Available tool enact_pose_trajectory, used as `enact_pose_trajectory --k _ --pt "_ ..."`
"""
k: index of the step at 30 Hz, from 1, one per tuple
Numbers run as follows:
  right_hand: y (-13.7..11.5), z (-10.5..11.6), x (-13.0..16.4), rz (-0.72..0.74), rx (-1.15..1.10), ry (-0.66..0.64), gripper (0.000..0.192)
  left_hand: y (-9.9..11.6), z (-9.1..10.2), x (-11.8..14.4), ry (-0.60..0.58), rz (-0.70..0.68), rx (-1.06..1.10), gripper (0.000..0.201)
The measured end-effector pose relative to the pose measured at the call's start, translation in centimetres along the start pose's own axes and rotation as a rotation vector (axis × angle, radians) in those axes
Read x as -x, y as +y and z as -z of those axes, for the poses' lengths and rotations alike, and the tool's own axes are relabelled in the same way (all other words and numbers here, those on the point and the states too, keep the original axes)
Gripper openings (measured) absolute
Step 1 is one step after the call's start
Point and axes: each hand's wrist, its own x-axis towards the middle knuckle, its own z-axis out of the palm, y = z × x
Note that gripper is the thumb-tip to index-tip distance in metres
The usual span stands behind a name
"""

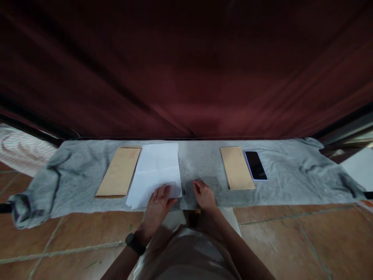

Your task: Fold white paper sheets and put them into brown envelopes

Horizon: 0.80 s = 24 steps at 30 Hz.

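My left hand (159, 204), with a dark watch (135, 244) on its wrist, lies on the near edge of a stack of white paper (159, 165). Its fingers are stretched out over the top sheet, and nothing is gripped. My right hand (204, 195) rests on the grey cloth (198, 163) just right of the paper, its fingers curled in and no object showing in them. Left of the paper lies a stack of brown envelopes (119, 171). Another brown envelope or small pile of them (237, 167) lies to the right of my right hand.
A phone (255, 165) with a pale purple edge lies beside the right-hand envelopes. The cloth covers a long narrow surface. Behind it hangs a dark red curtain (198, 89). Below are orange floor tiles (271, 241), and striped fabric (23, 149) shows at far left.
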Motion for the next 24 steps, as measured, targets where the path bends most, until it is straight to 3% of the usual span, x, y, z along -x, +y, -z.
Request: enact_pose_trajectory --k 3,6,11,17,20,24 --pt "-2.0 -1.9 -1.0 0.006 -0.061 -0.093 0.024 -0.2 0.2 0.3 0.024 -0.021 0.02 0.042" --pt "-3.2 -3.3 -1.0 -0.019 -0.131 -0.081 0.021 -0.2 0.5 0.6 0.039 -0.041 0.067 0.036" --pt "-3.5 -3.8 -0.9 -0.144 -0.335 -0.103 0.018 0.5 1.1 1.3 0.072 -0.102 0.099 0.046" --pt "-2.3 -2.3 -1.4 -0.24 -0.586 -0.07 0.027 4.1 1.4 0.6 0.074 -0.297 0.124 0.053" --pt "-0.4 -0.4 -0.9 -0.227 -0.654 -0.071 0.029 6.5 1.1 -0.1 0.06 -0.373 0.189 0.047" --pt "3.1 2.7 0.1 -0.265 -0.674 0.073 0.031 8.6 0.7 -0.8 0.108 -0.383 0.26 0.032"
